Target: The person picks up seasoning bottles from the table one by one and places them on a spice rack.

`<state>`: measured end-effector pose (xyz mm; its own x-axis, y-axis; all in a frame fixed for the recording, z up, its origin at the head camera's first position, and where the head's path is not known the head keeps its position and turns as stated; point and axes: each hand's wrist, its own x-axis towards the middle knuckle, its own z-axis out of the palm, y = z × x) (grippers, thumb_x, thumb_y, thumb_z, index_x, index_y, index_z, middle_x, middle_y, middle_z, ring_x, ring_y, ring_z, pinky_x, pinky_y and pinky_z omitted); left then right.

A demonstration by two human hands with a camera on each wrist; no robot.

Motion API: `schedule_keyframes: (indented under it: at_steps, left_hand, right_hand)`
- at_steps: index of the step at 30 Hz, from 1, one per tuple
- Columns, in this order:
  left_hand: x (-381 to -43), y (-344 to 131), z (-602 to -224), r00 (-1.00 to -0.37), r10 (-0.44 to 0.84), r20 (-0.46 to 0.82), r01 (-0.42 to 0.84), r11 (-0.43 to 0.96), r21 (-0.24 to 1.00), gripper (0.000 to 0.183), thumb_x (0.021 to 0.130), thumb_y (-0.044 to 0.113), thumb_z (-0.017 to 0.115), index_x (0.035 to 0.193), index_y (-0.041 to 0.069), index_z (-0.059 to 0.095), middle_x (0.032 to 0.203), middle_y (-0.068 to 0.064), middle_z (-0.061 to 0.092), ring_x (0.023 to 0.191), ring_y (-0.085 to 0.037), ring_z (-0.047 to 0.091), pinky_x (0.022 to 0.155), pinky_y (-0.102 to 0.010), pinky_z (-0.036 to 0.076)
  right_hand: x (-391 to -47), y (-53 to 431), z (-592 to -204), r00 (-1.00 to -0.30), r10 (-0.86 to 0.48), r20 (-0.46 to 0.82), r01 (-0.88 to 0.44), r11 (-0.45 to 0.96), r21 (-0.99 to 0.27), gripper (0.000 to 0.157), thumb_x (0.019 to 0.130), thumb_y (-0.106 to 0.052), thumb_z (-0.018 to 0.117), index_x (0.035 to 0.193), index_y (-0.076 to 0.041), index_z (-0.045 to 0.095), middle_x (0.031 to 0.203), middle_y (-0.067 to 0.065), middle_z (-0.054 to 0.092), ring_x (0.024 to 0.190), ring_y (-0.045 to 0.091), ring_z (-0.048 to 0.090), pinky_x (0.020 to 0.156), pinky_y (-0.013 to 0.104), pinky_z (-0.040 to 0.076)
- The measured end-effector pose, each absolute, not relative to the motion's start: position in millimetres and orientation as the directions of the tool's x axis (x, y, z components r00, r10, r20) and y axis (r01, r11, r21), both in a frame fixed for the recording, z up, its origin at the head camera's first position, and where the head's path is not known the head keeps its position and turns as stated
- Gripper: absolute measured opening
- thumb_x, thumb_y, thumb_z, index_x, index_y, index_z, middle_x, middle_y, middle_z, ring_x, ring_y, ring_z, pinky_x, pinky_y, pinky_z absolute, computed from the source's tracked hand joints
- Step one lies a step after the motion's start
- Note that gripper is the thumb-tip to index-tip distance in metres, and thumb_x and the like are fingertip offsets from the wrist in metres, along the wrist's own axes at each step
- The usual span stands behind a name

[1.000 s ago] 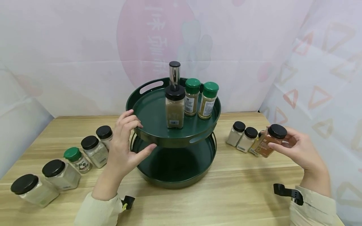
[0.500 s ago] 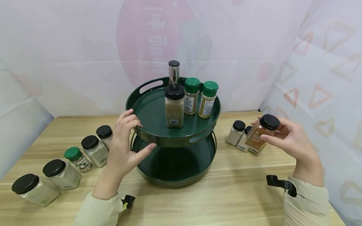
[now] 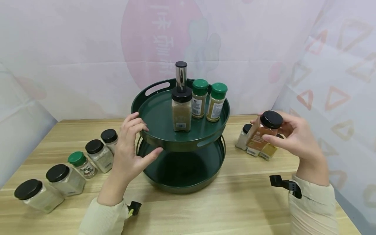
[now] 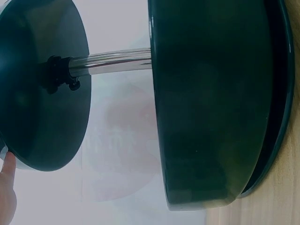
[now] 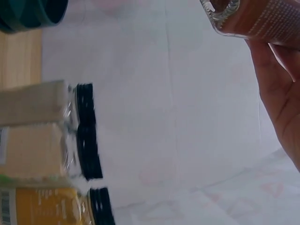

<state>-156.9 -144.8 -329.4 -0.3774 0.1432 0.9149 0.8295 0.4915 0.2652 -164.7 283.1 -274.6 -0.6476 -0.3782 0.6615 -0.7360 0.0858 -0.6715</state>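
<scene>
3 jars (image 3: 198, 106) on upper tray (image 3: 155, 112)

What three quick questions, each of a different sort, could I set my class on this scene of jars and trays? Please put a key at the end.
1. Count: how many jars with green caps stand on the upper tray?

2. Multiple choice: what colour is the cap of the reddish-brown jar in the right hand?
a) green
b) black
c) silver

3. True or false: the left hand touches the upper tray.

Key: 1. Two. 2. b. 3. True.
</scene>
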Motion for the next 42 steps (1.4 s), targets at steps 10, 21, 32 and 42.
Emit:
schedule_keyframes:
  at_steps: [10,21,32,42]
  left_hand:
    - [-157.2,-145.1,-328.4,-0.379,0.149,0.913,0.83,0.492,0.263,0.064,0.089,0.052,0.069,0.108,-0.008,0.055,0.112,-0.022,0.056,0.132,-0.045,0.044,0.121,-0.044,0.031]
    - [-157.3,-145.0,-328.0,-0.371,0.151,0.916,0.836,0.483,0.259,0.063,0.089,0.051,0.069,0.106,-0.008,0.055,0.11,-0.022,0.057,0.131,-0.047,0.045,0.121,-0.046,0.031]
    - [-156.4,-145.8,-329.3,-0.37,0.144,0.918,0.833,0.489,0.259,0.063,0.089,0.051,0.069,0.106,-0.008,0.055,0.11,-0.021,0.057,0.133,-0.043,0.045,0.121,-0.045,0.032]
    - [-154.9,-142.6,-327.9,-0.386,0.135,0.913,0.821,0.501,0.273,0.065,0.088,0.053,0.068,0.108,-0.008,0.055,0.113,-0.023,0.056,0.131,-0.048,0.044,0.121,-0.045,0.032]
  right_hand:
    - [-170.3,255.4,-253.0,-0.6,-0.401,0.693,-0.774,0.068,-0.63,0.051,0.072,0.024,0.07,0.121,0.017,0.06,0.118,0.009,0.073,0.071,0.009,0.066,0.052,0.02,0.04]
    - [-173.5,236.4,-232.9,-0.546,-0.373,0.75,-0.794,-0.055,-0.605,0.044,0.079,0.012,0.074,0.121,0.01,0.063,0.12,0.009,0.072,0.091,0.011,0.073,0.062,0.013,0.052]
    - [-175.4,204.6,-215.9,-0.601,-0.263,0.755,-0.766,-0.081,-0.638,0.037,0.08,0.013,0.071,0.115,0.004,0.068,0.109,0.007,0.074,0.075,0.011,0.063,0.066,0.015,0.052]
    - [-175.5,170.3,-212.0,-0.643,-0.257,0.721,-0.759,0.085,-0.646,0.038,0.078,0.014,0.071,0.116,0.011,0.066,0.101,-0.004,0.075,0.08,0.009,0.071,0.074,0.019,0.061]
